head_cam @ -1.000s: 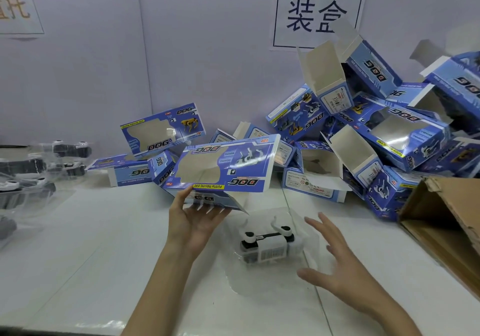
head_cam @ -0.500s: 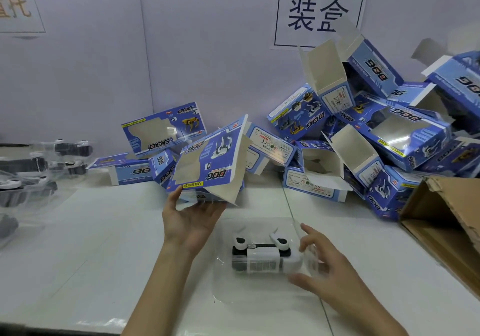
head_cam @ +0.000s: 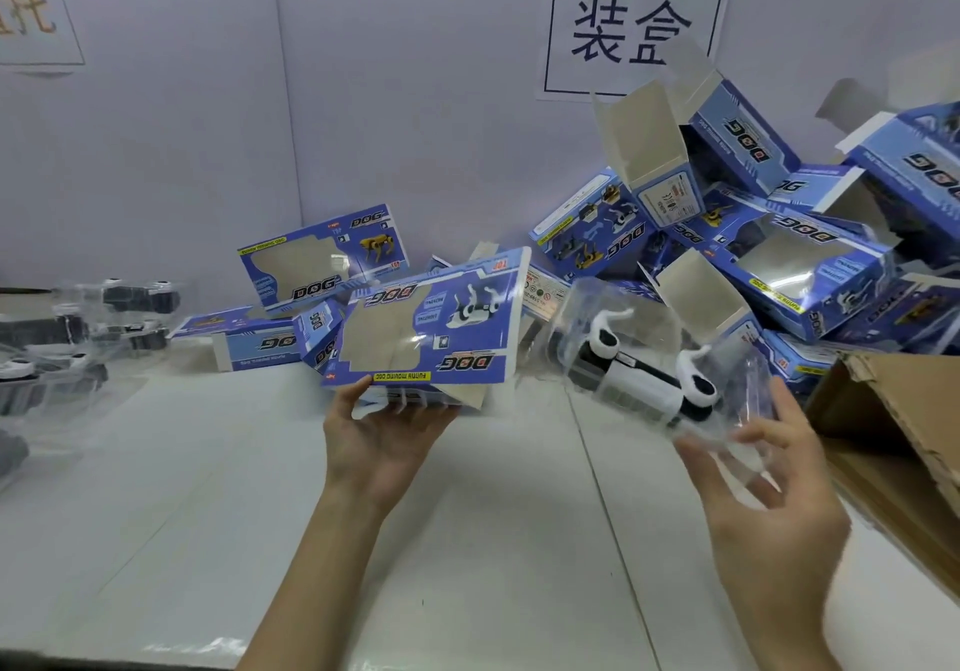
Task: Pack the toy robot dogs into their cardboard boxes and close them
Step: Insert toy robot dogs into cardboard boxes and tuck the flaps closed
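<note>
Table [head_cam: 156,540]: white top running from the near edge to the far wall, with a seam down its right half.
Wall [head_cam: 415,99]: pale grey panels; a white sign [head_cam: 634,26] at the far right reads "装盒" in a black frame. A second sheet [head_cam: 31,16] at the far left is cut off, with "托" readable.
Box pile [head_cam: 810,265]: blue window boxes heaped against the wall at the far right, several with flaps open, most printed "DOG". It looks the same as half a second ago.
Brown carton [head_cam: 893,426]: open, at the right edge, near the pile.
Upright box [head_cam: 322,260]: stands left of centre by the wall, "DOG" printed right way up beside a yellow dog picture.
Left stock [head_cam: 62,338]: dark and white toys in clear packs at the far left, blurred.
Blue box [head_cam: 436,338]: held above the table at centre. Half a second ago it was turned partly edge-on; now its window face is toward the camera. "DOG" and the yellow strip "FUNNY MOVING DOG" read upside down.
Clear shell [head_cam: 597,317]: lay on the table half a second ago; now it is lifted, tilted, just right of the blue box.
Toy dog [head_cam: 649,384]: white and black, inside the clear shell.
Left hand [head_cam: 379,442]: palm up, fingers under the blue box's near edge, thumb on its front, gripping it.
Right hand [head_cam: 769,494]: raised, fingers curled round the clear shell's near right end, holding it.
</note>
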A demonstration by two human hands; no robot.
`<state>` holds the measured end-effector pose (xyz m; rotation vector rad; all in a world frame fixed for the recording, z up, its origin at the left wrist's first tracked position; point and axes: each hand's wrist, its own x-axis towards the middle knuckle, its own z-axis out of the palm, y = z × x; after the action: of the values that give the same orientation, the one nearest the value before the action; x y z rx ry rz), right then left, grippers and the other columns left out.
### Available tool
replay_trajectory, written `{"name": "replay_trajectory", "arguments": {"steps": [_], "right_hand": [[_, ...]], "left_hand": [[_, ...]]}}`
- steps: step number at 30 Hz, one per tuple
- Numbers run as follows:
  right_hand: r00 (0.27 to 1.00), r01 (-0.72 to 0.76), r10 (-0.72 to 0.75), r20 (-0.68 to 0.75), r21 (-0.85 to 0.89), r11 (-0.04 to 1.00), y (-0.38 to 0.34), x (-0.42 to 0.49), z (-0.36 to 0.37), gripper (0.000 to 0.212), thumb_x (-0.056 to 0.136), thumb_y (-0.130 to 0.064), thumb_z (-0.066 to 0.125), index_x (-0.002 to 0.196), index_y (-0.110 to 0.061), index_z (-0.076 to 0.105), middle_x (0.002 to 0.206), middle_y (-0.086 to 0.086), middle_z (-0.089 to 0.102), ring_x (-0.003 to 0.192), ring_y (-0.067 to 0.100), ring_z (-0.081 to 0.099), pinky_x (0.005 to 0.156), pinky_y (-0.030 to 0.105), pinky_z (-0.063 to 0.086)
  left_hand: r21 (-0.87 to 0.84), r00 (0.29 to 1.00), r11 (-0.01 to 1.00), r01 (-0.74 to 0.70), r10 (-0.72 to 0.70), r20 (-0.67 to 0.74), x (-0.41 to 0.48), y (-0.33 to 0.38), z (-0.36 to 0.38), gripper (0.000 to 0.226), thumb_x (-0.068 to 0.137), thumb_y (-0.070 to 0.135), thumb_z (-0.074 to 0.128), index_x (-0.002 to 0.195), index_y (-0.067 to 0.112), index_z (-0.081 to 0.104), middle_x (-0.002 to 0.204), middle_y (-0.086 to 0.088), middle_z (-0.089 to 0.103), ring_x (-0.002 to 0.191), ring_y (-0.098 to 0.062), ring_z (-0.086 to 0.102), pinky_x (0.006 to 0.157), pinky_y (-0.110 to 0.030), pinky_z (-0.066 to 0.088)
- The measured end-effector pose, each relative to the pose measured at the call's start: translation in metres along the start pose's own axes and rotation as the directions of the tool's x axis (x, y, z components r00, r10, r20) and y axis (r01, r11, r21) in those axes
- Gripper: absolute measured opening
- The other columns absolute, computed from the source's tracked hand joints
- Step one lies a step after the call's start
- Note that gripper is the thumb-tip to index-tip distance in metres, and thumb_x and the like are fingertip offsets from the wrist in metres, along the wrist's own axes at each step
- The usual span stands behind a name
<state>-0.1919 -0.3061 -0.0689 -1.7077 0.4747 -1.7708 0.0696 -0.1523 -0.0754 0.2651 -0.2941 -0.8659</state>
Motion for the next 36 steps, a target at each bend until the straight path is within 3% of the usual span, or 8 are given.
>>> {"name": "replay_trajectory", "arguments": {"steps": [6, 10, 13, 16, 21, 26, 32, 36], "right_hand": [[0.997, 0.083, -0.082, 0.008, -0.04, 0.996, -0.012, -0.017, 0.038, 0.03, 0.07, -0.021, 0.084, 0.089, -0.017, 0.06, 0.152, -0.003, 0.045, 0.135, 0.01, 0.048, 0.087, 0.04, 0.059], [0.985, 0.147, -0.145, 0.09, -0.019, 0.989, -0.017, -0.032, 0.049, 0.03, 0.071, -0.021, 0.083, 0.089, -0.024, 0.059, 0.154, -0.001, 0.043, 0.136, 0.009, 0.047, 0.087, 0.052, 0.057], [0.975, 0.178, -0.172, 0.139, -0.03, 0.984, -0.019, -0.034, 0.049, 0.033, 0.076, -0.027, 0.086, 0.092, -0.032, 0.057, 0.156, -0.003, 0.039, 0.139, 0.009, 0.043, 0.096, 0.042, 0.053], [0.964, 0.186, -0.177, 0.201, -0.031, 0.982, -0.017, -0.033, 0.048, 0.033, 0.078, -0.03, 0.082, 0.099, -0.038, 0.059, 0.159, -0.01, 0.031, 0.142, 0.01, 0.039, 0.101, 0.029, 0.047], [0.926, 0.169, -0.153, 0.346, -0.018, 0.985, -0.013, -0.036, 0.044, 0.05, 0.08, -0.023, 0.072, 0.125, -0.041, 0.057, 0.165, -0.011, 0.016, 0.149, 0.01, 0.025, 0.11, 0.009, 0.027], [0.931, 0.225, -0.205, 0.302, -0.033, 0.974, -0.011, -0.036, 0.046, 0.058, 0.085, -0.008, 0.074, 0.133, -0.036, 0.057, 0.165, -0.003, 0.021, 0.149, 0.01, 0.027, 0.112, 0.01, 0.027], [0.955, 0.222, -0.208, 0.21, -0.046, 0.974, -0.015, -0.035, 0.056, 0.066, 0.077, 0.004, 0.077, 0.134, -0.023, 0.057, 0.16, 0.004, 0.032, 0.143, -0.001, 0.033, 0.098, 0.003, 0.037], [0.914, -0.097, -0.015, 0.405, 0.256, 0.962, -0.014, -0.04, 0.058, 0.085, 0.084, -0.01, 0.07, 0.154, -0.037, 0.028, 0.161, -0.014, 0.028, 0.145, 0.006, 0.034, 0.107, 0.019, 0.04]], "left_hand": [[0.029, 0.999, 1.0, 0.009, -0.011, 0.053, -0.001, -0.004, 0.005, 0.04, 0.078, 0.031, 0.065, 0.11, 0.008, 0.056, 0.117, -0.012, 0.061, 0.124, -0.033, 0.053, 0.105, -0.057, 0.043], [0.008, 0.997, 1.0, 0.014, -0.014, 0.072, -0.002, -0.003, 0.007, 0.042, 0.083, 0.033, 0.061, 0.116, 0.007, 0.057, 0.128, -0.011, 0.059, 0.124, -0.03, 0.056, 0.097, -0.053, 0.05], [0.051, 0.995, 0.999, 0.0, -0.005, 0.096, -0.003, -0.004, 0.009, 0.037, 0.082, 0.032, 0.06, 0.109, 0.007, 0.066, 0.121, -0.011, 0.064, 0.113, -0.032, 0.064, 0.085, -0.049, 0.055], [0.111, 0.998, 0.994, -0.022, 0.015, 0.063, -0.003, -0.006, 0.01, 0.031, 0.079, 0.032, 0.062, 0.096, 0.008, 0.07, 0.111, -0.011, 0.066, 0.106, -0.031, 0.065, 0.088, -0.049, 0.055], [0.126, 0.997, 0.991, -0.038, 0.029, 0.069, -0.002, -0.004, 0.009, 0.037, 0.079, 0.034, 0.062, 0.107, 0.01, 0.066, 0.118, -0.012, 0.066, 0.113, -0.032, 0.062, 0.087, -0.048, 0.056], [0.188, 0.995, 0.978, -0.086, 0.075, 0.065, -0.001, -0.005, 0.009, 0.039, 0.081, 0.036, 0.06, 0.112, 0.012, 0.063, 0.118, -0.011, 0.066, 0.109, -0.029, 0.064, 0.084, -0.044, 0.057], [0.344, 0.996, 0.935, -0.084, 0.082, 0.021, 0.001, -0.012, 0.012, 0.015, 0.08, 0.028, 0.061, 0.076, 0.014, 0.06, 0.078, -0.009, 0.058, 0.079, -0.028, 0.063, 0.082, -0.045, 0.057], [0.289, 0.996, 0.953, -0.09, 0.093, 0.004, 0.0, -0.009, 0.011, 0.018, 0.079, 0.03, 0.062, 0.081, 0.013, 0.066, 0.089, -0.011, 0.062, 0.086, -0.029, 0.063, 0.088, -0.049, 0.055]]}}
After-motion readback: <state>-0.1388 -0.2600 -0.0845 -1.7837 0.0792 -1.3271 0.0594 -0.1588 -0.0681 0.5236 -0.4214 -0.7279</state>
